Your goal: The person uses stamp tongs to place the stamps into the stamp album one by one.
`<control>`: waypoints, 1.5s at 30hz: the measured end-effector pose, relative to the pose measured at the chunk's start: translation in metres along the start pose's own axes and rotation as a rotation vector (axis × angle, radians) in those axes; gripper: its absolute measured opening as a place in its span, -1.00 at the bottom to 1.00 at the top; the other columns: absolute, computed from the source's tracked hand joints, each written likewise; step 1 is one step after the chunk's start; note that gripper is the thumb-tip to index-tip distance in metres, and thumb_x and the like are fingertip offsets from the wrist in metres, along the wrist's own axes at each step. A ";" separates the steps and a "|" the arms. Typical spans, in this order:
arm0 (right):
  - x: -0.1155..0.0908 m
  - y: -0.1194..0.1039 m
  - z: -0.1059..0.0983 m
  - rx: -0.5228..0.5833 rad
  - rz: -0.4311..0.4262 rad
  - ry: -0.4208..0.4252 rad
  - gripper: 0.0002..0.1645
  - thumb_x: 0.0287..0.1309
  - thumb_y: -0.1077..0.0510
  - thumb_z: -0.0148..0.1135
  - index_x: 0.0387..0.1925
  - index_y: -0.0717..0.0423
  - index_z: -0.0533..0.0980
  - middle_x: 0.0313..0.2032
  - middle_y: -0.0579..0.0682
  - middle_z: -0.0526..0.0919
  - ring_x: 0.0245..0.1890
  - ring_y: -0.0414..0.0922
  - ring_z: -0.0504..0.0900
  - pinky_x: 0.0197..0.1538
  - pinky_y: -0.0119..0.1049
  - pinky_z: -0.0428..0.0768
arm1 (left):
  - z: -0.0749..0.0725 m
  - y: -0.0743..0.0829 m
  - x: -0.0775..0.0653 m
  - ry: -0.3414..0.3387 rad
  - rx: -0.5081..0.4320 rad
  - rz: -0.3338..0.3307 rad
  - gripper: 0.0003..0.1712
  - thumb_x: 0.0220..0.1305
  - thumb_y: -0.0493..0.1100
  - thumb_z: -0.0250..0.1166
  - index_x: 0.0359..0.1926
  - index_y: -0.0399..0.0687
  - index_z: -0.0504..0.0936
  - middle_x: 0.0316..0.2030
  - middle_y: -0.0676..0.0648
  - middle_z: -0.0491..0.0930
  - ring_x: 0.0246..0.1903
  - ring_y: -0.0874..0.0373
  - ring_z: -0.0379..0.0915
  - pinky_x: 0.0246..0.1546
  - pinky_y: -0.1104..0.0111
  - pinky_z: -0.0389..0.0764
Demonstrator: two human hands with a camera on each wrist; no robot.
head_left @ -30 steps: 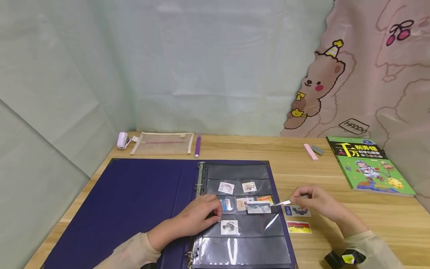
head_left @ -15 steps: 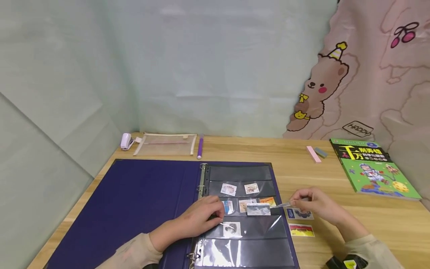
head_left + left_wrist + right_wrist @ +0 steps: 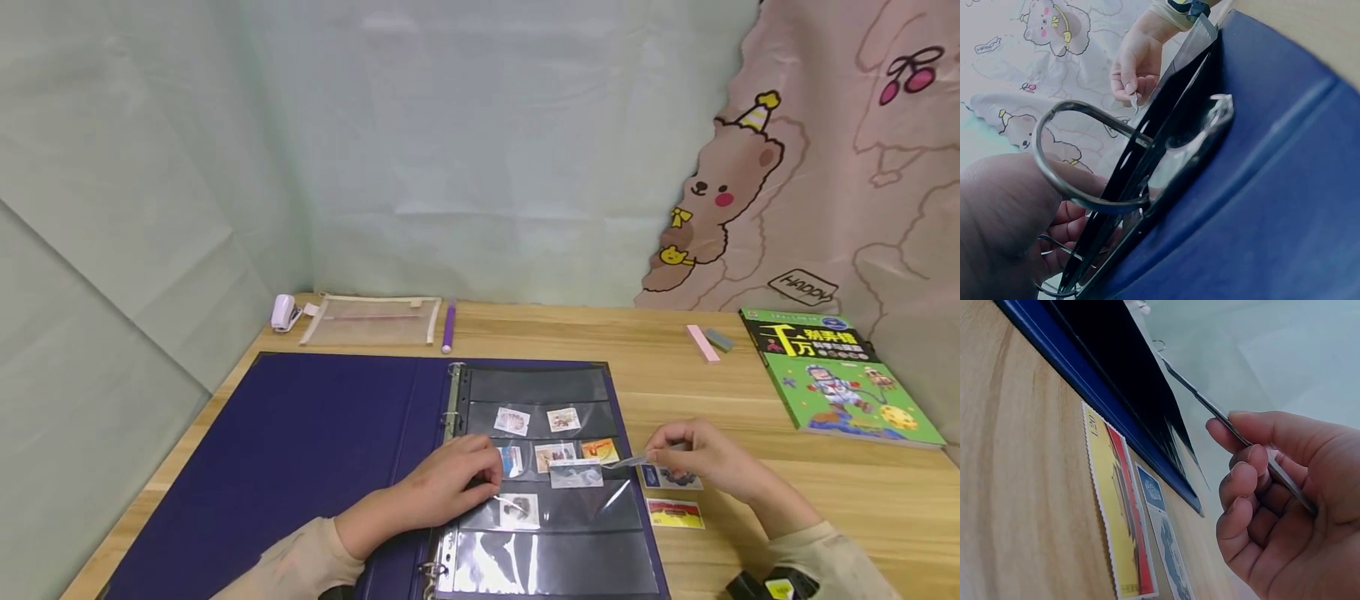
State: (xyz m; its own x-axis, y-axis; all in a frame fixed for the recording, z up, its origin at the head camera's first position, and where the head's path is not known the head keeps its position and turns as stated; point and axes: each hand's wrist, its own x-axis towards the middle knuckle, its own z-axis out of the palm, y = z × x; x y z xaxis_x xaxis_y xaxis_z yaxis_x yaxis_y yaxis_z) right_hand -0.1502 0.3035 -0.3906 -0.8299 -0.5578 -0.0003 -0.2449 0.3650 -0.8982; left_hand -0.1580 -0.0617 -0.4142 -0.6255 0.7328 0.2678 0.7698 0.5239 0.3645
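Note:
My right hand [image 3: 701, 454] holds metal tweezers [image 3: 1210, 407] between thumb and fingers. Their tips reach the right end of a grey-and-white stamp [image 3: 576, 475], which overlaps the boundary between the third and fourth rows of the black stamp page [image 3: 558, 567]. At the page's left side, the fingertips of my left hand [image 3: 450, 479] pinch the clear pocket strip [image 3: 570, 508] beside a stamp with a dark picture [image 3: 519, 512]. Higher up, an orange stamp [image 3: 600, 451] and several others sit in the clear strips. The left wrist view shows my left fingers behind the binder rings [image 3: 1060, 181].
The open blue binder [image 3: 315, 450] covers the front of the table. Right of the page lie a red-and-yellow stamp [image 3: 675, 513] and a blue-and-white stamp [image 3: 1166, 550]. Farther back are a green book [image 3: 847, 383], a pink bar [image 3: 703, 342], a purple pen [image 3: 448, 327], a mesh pouch [image 3: 371, 321] and a small stapler [image 3: 284, 312].
The grey-and-white stamp and tweezer tips have shifted slightly down and left on the page, uncovering more of the orange stamp. The left hand keeps its place; the head view has shifted a little.

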 end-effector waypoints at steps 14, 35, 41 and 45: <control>0.004 -0.007 -0.003 -0.069 0.035 -0.093 -0.81 0.19 0.26 0.02 -0.40 0.34 0.49 -0.59 -0.14 0.43 -0.60 -0.43 0.37 -0.57 -0.36 0.46 | 0.000 0.000 0.001 -0.001 -0.003 -0.008 -0.85 0.08 -0.10 0.27 -0.46 0.19 0.42 -0.44 0.24 0.33 -0.42 0.38 0.19 -0.31 0.52 0.29; 0.028 -0.025 -0.018 -0.152 0.112 -0.278 -0.84 0.10 0.27 0.07 -0.46 0.30 0.53 -0.59 0.09 0.51 -0.61 -0.39 0.38 -0.59 -0.38 0.46 | -0.001 0.000 0.001 -0.005 0.003 0.001 -0.84 0.09 -0.10 0.26 -0.46 0.18 0.41 -0.45 0.21 0.34 -0.43 0.37 0.17 -0.34 0.53 0.27; 0.032 -0.031 -0.021 -0.106 0.150 -0.327 -0.84 0.08 0.28 0.08 -0.45 0.34 0.53 -0.60 -0.15 0.46 -0.65 -0.37 0.36 -0.61 -0.41 0.40 | -0.001 0.000 0.001 0.004 -0.001 0.013 -0.84 0.08 -0.11 0.27 -0.47 0.17 0.41 -0.45 0.21 0.33 -0.43 0.38 0.17 -0.33 0.53 0.27; 0.034 -0.030 -0.026 -0.103 0.174 -0.357 -0.83 0.07 0.27 0.09 -0.45 0.34 0.52 -0.62 -0.18 0.43 -0.64 -0.36 0.34 -0.60 -0.41 0.37 | -0.001 0.000 0.000 0.004 -0.001 0.014 -0.83 0.08 -0.12 0.27 -0.48 0.18 0.40 -0.46 0.21 0.33 -0.43 0.38 0.17 -0.33 0.53 0.27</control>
State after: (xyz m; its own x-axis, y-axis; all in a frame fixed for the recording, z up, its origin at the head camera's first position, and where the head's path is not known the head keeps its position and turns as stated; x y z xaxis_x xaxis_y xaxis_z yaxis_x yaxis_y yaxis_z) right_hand -0.1839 0.2926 -0.3519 -0.6418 -0.6981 -0.3174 -0.1801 0.5395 -0.8225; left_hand -0.1583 -0.0616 -0.4134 -0.6151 0.7383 0.2765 0.7785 0.5133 0.3612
